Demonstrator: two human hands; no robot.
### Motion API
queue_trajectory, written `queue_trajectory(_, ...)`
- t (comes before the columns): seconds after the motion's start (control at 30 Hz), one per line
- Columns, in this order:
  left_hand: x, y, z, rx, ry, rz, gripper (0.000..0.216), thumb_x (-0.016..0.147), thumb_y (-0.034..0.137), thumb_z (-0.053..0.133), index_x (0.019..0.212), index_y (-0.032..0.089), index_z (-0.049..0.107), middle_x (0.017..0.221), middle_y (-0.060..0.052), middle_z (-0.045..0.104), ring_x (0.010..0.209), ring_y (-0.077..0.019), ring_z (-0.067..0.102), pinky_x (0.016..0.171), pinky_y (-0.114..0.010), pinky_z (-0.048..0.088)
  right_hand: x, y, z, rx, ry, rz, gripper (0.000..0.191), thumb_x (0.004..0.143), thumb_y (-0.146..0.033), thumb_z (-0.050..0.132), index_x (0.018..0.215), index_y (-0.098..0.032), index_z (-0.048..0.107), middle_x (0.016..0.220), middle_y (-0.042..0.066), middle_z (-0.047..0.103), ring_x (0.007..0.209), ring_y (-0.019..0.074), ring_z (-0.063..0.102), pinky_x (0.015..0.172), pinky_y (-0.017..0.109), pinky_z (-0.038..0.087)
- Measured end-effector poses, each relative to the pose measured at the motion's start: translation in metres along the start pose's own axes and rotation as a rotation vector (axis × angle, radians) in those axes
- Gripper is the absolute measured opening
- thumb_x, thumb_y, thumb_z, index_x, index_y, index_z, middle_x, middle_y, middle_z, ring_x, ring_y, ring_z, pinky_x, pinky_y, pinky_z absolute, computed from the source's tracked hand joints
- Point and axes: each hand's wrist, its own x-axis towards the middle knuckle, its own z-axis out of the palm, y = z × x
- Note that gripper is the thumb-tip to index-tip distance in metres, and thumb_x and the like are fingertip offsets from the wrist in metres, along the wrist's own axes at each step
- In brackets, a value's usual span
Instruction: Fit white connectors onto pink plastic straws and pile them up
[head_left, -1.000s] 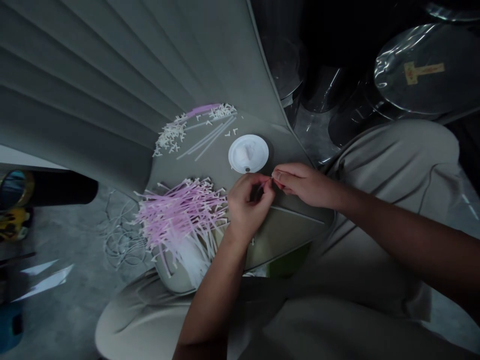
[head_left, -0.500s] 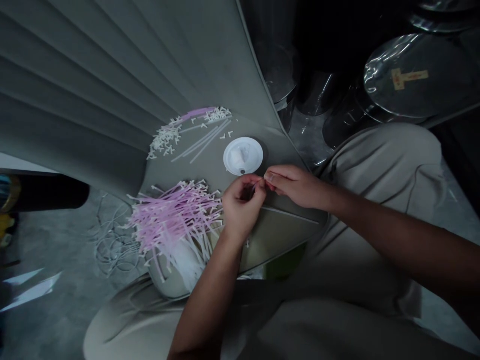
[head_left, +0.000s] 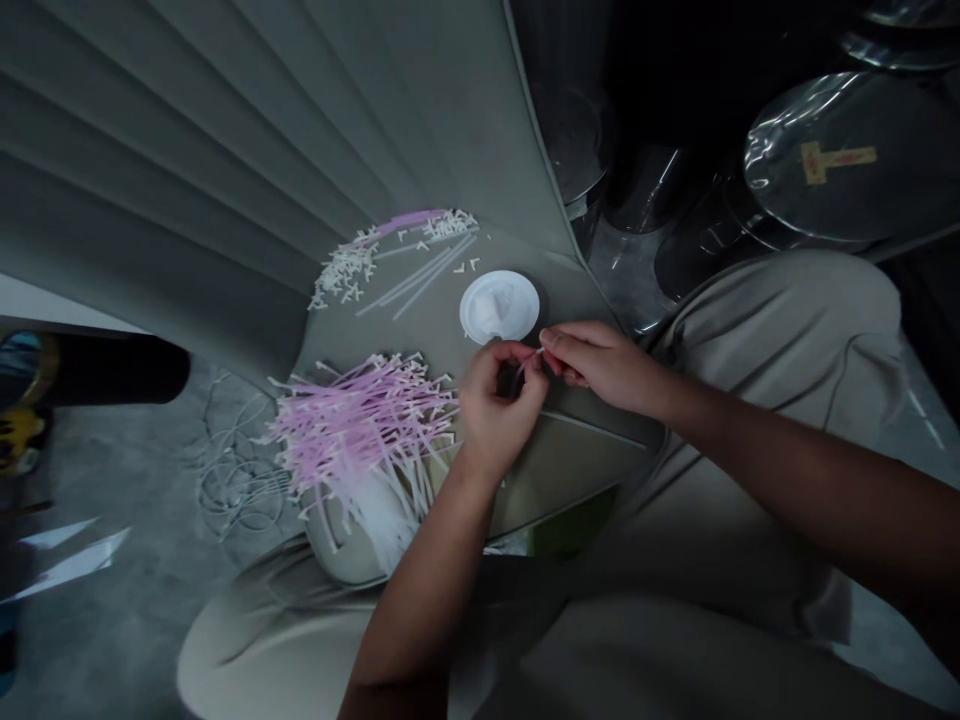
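Observation:
My left hand (head_left: 496,410) and my right hand (head_left: 596,365) meet fingertip to fingertip over a grey tray-like surface (head_left: 570,470). Both pinch a thin pink-white plastic tube (head_left: 527,362) between thumb and forefinger. Just beyond the fingers stands a small round white dish (head_left: 499,306) with something white in it. To the left of my left hand lies a heap of pink and white tubes with small white T-shaped ends (head_left: 360,425). Farther back is a pile of loose white T-shaped pieces (head_left: 345,272) and several plain tubes (head_left: 420,270).
A pleated grey curtain (head_left: 225,150) hangs behind the surface. Shiny dark round drums wrapped in film (head_left: 825,160) stand at the upper right. Loose white coils (head_left: 240,480) lie on the grey floor at left. My legs in beige trousers (head_left: 750,420) fill the lower right.
The view shifted slightly. Both hands stay together at the same spot, fingers working on the thin tube; nothing was picked up or put down.

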Motion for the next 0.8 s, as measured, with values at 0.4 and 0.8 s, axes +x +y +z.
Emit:
queue_trajectory(0.4, 0.0013, 0.0005, 0.0002, 0.002, 0.047, 0.002, 0.010, 0.084, 0.027, 0.065, 0.089, 0.018, 0.065, 0.077, 0.000, 0.064, 0.069, -0.0091, 0.059, 0.066, -0.022, 0.048, 0.0019, 0.0056, -0.0032, -0.164, 0.065, -0.059, 0.043, 0.093, -0.045, 0.045, 0.061, -0.016, 0.049, 0.055, -0.005, 0.042, 0.053, 0.0066, 0.038, 0.052, 0.022, 0.028)
queue_trajectory(0.8, 0.0018, 0.0012, 0.0005, 0.006, 0.033, -0.038, 0.011, 0.084, 0.028, 0.064, 0.085, 0.017, 0.065, 0.074, 0.000, 0.062, 0.066, -0.0093, 0.058, 0.064, -0.021, 0.047, 0.0023, 0.0005, 0.0016, 0.073, 0.012, 0.023, 0.037, 0.093, -0.032, 0.047, 0.060, -0.018, 0.044, 0.050, -0.008, 0.037, 0.044, 0.0039, 0.033, 0.042, 0.019, 0.024)
